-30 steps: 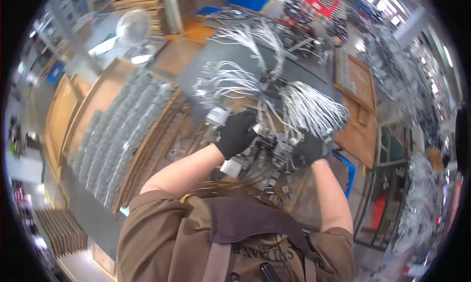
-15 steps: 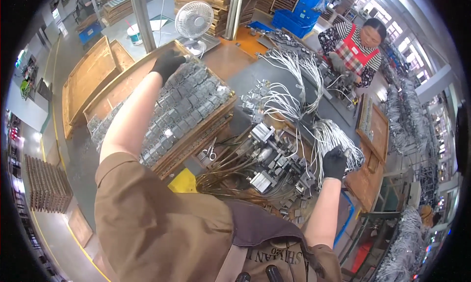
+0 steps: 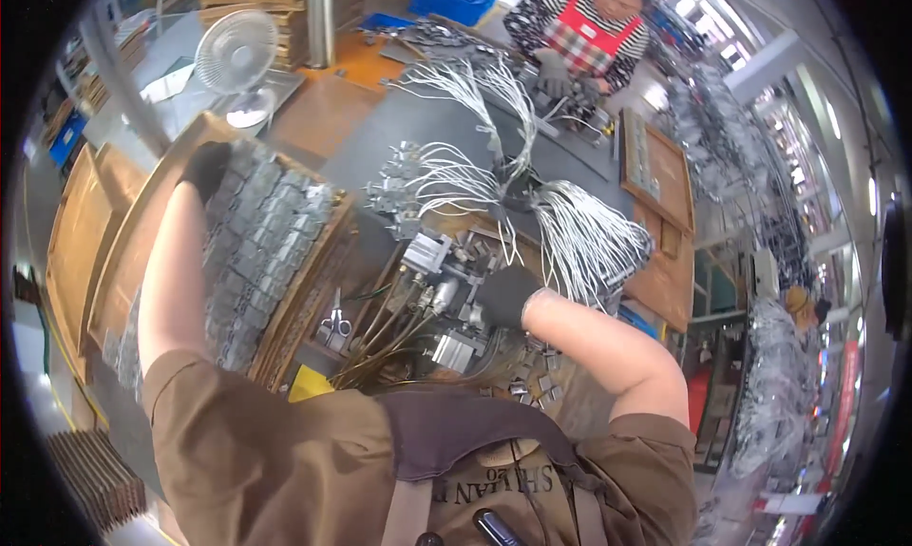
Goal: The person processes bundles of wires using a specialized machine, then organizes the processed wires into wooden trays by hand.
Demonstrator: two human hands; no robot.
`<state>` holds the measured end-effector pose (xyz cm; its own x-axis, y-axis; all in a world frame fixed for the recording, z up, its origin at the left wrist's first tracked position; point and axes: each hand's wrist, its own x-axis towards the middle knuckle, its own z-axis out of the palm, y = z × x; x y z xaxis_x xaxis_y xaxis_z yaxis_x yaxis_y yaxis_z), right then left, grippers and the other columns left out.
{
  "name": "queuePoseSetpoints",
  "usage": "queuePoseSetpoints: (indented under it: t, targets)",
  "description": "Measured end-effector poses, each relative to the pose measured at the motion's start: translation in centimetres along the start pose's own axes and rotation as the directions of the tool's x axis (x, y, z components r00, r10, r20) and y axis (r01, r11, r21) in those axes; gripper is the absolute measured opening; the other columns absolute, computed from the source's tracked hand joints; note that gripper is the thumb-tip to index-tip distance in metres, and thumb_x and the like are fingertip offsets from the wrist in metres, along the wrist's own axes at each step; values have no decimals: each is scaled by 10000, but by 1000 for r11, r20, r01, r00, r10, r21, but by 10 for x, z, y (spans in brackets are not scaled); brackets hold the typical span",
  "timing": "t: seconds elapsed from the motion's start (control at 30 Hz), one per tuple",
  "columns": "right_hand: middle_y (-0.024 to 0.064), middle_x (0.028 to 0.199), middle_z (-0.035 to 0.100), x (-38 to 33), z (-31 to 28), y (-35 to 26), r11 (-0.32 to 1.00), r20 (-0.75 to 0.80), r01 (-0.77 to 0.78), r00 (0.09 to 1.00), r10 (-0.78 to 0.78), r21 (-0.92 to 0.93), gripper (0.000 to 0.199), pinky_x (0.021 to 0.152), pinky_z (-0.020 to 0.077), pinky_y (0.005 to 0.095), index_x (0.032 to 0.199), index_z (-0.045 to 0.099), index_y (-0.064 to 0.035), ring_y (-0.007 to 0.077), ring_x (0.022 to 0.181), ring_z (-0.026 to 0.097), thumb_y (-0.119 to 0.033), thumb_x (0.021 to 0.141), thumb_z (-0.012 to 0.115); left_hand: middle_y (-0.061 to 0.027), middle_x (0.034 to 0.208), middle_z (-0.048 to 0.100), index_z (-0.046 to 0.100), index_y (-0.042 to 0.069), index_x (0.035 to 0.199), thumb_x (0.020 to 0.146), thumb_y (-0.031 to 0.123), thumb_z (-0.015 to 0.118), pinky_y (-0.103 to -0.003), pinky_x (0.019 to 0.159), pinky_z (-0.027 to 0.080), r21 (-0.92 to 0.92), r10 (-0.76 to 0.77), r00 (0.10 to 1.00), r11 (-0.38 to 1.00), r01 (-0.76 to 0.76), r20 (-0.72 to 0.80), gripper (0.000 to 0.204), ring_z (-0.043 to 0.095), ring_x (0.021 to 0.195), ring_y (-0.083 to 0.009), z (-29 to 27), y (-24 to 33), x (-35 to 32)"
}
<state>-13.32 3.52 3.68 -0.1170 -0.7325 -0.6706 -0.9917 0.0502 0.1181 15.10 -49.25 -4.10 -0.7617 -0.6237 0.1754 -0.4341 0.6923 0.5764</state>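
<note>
My left hand point(image 3: 206, 169), in a dark glove, reaches to the far end of a wooden tray point(image 3: 334, 225) filled with rows of grey metal parts point(image 3: 261, 225). It touches or hovers over the last parts; its fingers do not show clearly. My right hand point(image 3: 508, 296), gloved too, is at the clamping fixture point(image 3: 446, 294), which has silvery blocks and brownish hoses. The back of the glove hides its fingers and anything in them. Beyond the fixture lie bundles of white cables point(image 3: 584, 237) with metal ends.
Scissors point(image 3: 335, 320) lie between the tray and the hoses. A white fan point(image 3: 237, 54) stands beyond the tray. Across the table a person in a red checked apron point(image 3: 581, 31) handles parts. Wooden trays point(image 3: 655, 180) stand at the right, loose metal pieces point(image 3: 537, 386) near me.
My right hand has left the white cable bundle and come leftward to the fixture. The left hand stays at the tray's far end. The whole view has shifted and turned.
</note>
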Motion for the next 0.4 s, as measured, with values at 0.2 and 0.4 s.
queuePoseSetpoints:
  t: [0.2,0.4]
  targets:
    - [167,1138,616,-26,13,22,944,67,59,994,-85,323,534,896,462,410,1126,609,-72,336,1067,594,-519,836,586,-53,917,626,622,62,945,791,69,668,-304,657,498,-416,64,915,877,-241,-398,160,604,801,-170,-1,159,-16]
    - [176,1196,591,-35,34,45,785,-107,84,994,-23,613,608,942,448,388,1229,570,-68,303,1091,592,-449,773,698,-34,963,599,566,71,984,837,71,601,-328,839,448,-430,176,899,830,-354,-400,151,549,971,-144,135,271,-22]
